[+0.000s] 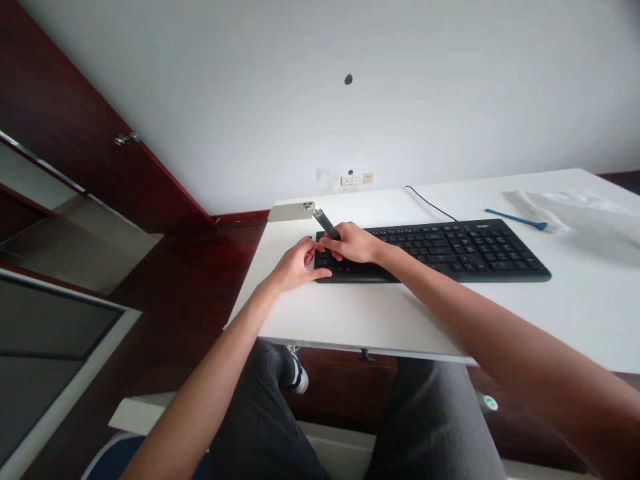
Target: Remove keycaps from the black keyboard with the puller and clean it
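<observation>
A black keyboard point(440, 250) lies on the white table point(360, 310), its left end under both hands. My right hand point(355, 243) is closed around a dark grey stick-like tool point(326, 223), which slants up and to the left. The lower end of that tool is hidden by my fingers, so its exact kind does not show. My left hand point(297, 265) grips the keyboard's left end, thumb along the front corner and curled fingers near the top keys. Its fingertips come close to those of my right hand.
Behind the hands, a pale phone point(293, 211) lies at the table's back left corner. Right of the keyboard are a thin blue brush-like tool point(517, 219) and a clear plastic bag point(585, 210). The keyboard's cable point(430, 202) runs toward the wall sockets point(357, 179).
</observation>
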A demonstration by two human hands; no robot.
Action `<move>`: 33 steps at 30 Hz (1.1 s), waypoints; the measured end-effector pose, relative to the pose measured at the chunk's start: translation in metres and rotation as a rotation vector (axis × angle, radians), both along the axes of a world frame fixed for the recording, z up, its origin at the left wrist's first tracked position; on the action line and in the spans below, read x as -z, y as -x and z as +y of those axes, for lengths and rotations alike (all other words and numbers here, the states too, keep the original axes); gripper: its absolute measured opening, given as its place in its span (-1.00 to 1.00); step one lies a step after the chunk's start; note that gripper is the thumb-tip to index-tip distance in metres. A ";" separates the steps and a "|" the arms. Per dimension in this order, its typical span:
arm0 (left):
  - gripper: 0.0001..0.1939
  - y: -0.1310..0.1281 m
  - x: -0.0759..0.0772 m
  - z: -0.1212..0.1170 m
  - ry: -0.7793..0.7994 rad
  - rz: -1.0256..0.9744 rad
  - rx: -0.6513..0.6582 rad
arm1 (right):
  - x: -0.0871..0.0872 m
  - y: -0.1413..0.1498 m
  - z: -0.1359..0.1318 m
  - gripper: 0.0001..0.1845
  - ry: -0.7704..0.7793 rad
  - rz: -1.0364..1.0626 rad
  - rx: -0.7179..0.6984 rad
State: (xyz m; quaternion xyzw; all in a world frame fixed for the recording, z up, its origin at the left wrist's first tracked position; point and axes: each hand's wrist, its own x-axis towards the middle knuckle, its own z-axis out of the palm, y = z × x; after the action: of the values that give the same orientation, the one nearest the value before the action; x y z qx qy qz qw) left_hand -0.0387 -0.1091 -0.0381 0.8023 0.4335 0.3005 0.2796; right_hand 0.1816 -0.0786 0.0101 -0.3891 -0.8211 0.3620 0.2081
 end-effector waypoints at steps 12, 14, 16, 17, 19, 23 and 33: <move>-0.58 -0.002 -0.003 -0.002 -0.055 0.006 0.039 | 0.007 0.014 -0.008 -0.60 0.244 0.142 0.171; -0.74 -0.003 -0.003 -0.002 -0.093 0.026 0.039 | 0.009 0.016 -0.010 -0.57 0.210 0.136 0.191; -0.83 -0.004 -0.003 -0.001 -0.120 0.040 0.033 | 0.010 0.019 -0.013 -0.51 0.137 0.106 0.246; -0.82 -0.004 -0.002 -0.001 -0.125 0.045 0.028 | 0.010 0.021 -0.015 -0.49 0.095 0.090 0.280; -0.80 -0.005 -0.001 -0.001 -0.130 0.053 0.017 | 0.012 0.025 -0.017 -0.48 0.021 0.064 0.353; -0.80 -0.006 0.002 -0.001 -0.157 0.061 0.002 | 0.016 0.032 -0.020 -0.57 -0.090 0.028 0.448; -0.67 -0.020 -0.003 -0.004 -0.214 0.088 -0.035 | 0.029 0.038 -0.032 -0.71 -0.204 0.022 0.505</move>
State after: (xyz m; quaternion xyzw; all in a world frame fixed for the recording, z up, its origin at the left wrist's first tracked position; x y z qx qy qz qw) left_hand -0.0183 -0.1132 -0.0350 0.8323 0.4249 0.3142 0.1675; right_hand 0.1436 -0.1101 -0.0189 -0.5548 -0.7279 0.2182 0.3388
